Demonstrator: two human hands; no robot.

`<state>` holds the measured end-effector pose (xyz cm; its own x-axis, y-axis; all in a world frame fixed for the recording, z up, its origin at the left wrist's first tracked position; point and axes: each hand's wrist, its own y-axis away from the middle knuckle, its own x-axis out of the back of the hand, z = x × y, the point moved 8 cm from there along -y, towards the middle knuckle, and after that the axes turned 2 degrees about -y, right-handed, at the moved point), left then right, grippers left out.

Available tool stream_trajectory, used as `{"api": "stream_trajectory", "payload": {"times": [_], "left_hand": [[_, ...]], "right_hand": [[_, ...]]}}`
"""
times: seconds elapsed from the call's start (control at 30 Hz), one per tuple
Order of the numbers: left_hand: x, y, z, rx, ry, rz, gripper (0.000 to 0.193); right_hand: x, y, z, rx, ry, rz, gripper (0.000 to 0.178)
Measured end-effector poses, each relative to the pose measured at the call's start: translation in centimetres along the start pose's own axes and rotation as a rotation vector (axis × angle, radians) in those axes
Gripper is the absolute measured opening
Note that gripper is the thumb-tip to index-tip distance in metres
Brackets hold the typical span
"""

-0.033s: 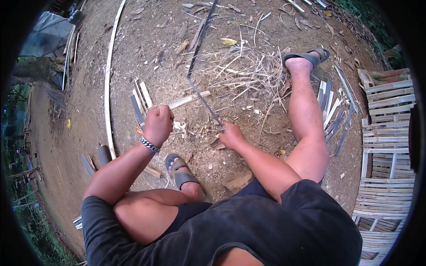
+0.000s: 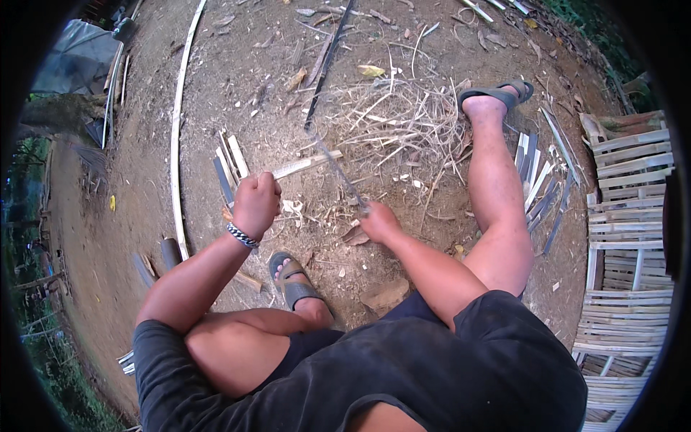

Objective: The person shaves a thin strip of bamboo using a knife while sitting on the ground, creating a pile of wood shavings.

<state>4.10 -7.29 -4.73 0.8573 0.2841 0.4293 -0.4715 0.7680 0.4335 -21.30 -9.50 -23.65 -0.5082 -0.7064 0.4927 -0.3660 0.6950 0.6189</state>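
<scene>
My left hand [image 2: 258, 204], with a braided bracelet at its wrist, is closed round one end of a pale, flat bamboo strip [image 2: 309, 163]. The strip points away to the right, just above the ground as seen from here. In my right hand [image 2: 380, 222] is the near end of a long, thin, dark knife-like blade [image 2: 348, 181]. This blade slants up to the left, crosses the strip near its free end and is smeared by motion. Whether the two touch, I cannot tell. Both hands' fingers are partly hidden.
Curly shavings [image 2: 410, 119] lie heaped beyond my hands. Split strips [image 2: 232, 162] lie past my left hand, and more strips [image 2: 536, 169] lie beside my right leg. A long pale pole [image 2: 176, 129] runs along the left. A slatted bamboo bench [image 2: 630, 237] stands at right.
The thin blade in my right hand has gone from fairly sharp to blurred. My right hand has shifted very slightly to the right; my left hand and the strip have barely moved.
</scene>
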Motion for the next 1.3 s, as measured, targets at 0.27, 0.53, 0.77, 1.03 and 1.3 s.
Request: {"api": "stream_trajectory", "payload": {"times": [0.27, 0.53, 0.77, 1.03, 1.3], "left_hand": [[3.3, -0.9, -0.2, -0.263, -0.441, 0.029, 0.048], [0.7, 2.1, 1.4, -0.317, -0.565, -0.049, 0.047], [0.2, 1.7, 1.1, -0.344, -0.682, -0.139, 0.040], [0.2, 2.5, 3.4, -0.521, -1.140, -0.204, 0.033], [-0.6, 3.1, 2.6, -0.494, -1.104, -0.240, 0.033]], "right_hand": [[-0.5, 0.0, -1.3, -0.096, -0.165, -0.042, 0.024], [-0.3, 3.5, -10.5, 0.275, -0.149, -0.047, 0.026], [-0.6, -3.4, 0.4, -0.054, -0.164, -0.010, 0.021], [0.2, -1.6, -1.5, 0.082, -0.078, 0.090, 0.025], [0.7, 2.0, -9.2, 0.228, -0.089, -0.070, 0.032]]}}
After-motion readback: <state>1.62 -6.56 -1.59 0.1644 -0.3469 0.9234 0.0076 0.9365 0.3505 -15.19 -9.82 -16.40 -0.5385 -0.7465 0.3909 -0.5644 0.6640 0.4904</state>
